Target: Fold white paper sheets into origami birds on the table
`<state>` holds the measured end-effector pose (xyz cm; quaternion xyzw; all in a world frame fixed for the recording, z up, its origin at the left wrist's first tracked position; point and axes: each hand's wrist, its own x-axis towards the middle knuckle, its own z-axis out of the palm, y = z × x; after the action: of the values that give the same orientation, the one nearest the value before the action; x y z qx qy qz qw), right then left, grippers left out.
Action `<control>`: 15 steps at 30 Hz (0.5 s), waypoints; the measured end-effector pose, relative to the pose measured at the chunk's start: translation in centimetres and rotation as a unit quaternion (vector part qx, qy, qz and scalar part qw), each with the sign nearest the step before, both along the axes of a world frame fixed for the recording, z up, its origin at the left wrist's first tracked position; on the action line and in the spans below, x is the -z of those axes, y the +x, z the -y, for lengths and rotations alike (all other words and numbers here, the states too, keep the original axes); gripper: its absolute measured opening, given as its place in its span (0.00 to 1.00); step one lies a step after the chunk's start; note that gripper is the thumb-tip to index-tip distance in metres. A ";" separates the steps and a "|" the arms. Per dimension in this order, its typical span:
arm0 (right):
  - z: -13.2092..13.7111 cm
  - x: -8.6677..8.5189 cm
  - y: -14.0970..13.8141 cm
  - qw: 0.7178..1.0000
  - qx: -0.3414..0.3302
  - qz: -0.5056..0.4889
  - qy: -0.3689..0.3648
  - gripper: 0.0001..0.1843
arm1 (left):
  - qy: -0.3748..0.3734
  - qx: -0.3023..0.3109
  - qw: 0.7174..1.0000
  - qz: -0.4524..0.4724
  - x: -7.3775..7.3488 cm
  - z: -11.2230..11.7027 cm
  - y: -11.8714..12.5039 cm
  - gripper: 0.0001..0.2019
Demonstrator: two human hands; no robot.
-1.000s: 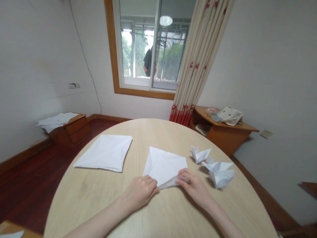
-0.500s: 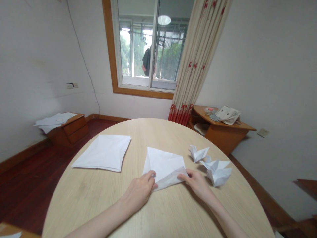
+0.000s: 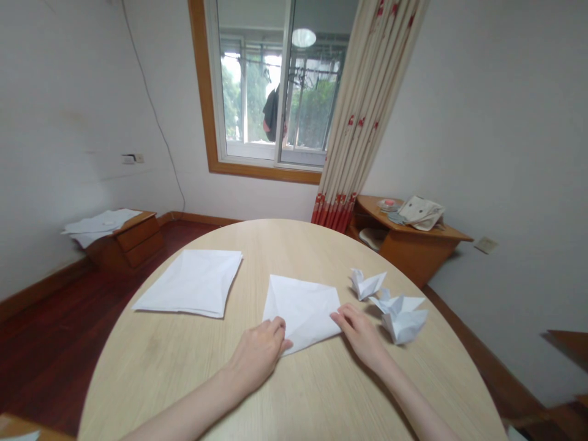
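A white sheet of paper (image 3: 301,306), partly folded, lies on the round table in front of me. My left hand (image 3: 263,349) grips its near left corner with curled fingers, the thumb by the lower edge. At the right edge, my right hand (image 3: 361,334) has thumb and forefinger closed on the paper; the other fingers are bent and partly hidden. The near flap lies nearly flat over the sheet. Right of this hand stand folded paper figures, a small one (image 3: 367,285) and larger, overlapping ones (image 3: 403,318).
A stack of white paper (image 3: 193,285) lies on the left of the round wooden table (image 3: 294,245). Beyond the table are a low drawer cabinet (image 3: 138,239) at left, a corner desk (image 3: 413,251) with a cloth bag at right, and a curtain (image 3: 358,122) beside the window.
The paper's near right flap, lifted before, now lies flatter. My right hand has shifted slightly up and left along the edge. My left hand stays almost in place.
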<state>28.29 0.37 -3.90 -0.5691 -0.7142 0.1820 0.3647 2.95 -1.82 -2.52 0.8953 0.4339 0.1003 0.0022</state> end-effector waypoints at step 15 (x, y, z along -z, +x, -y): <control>0.4 1.7 -1.4 0.992 0.076 0.041 0.091 0.15 | -0.043 0.119 0.988 0.084 -0.3 0.1 -0.8 0.11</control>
<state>26.87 -0.06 -5.59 -0.5931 -0.6969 0.0644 0.3980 2.15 -1.95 -2.21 0.9282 0.3261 0.1552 0.0890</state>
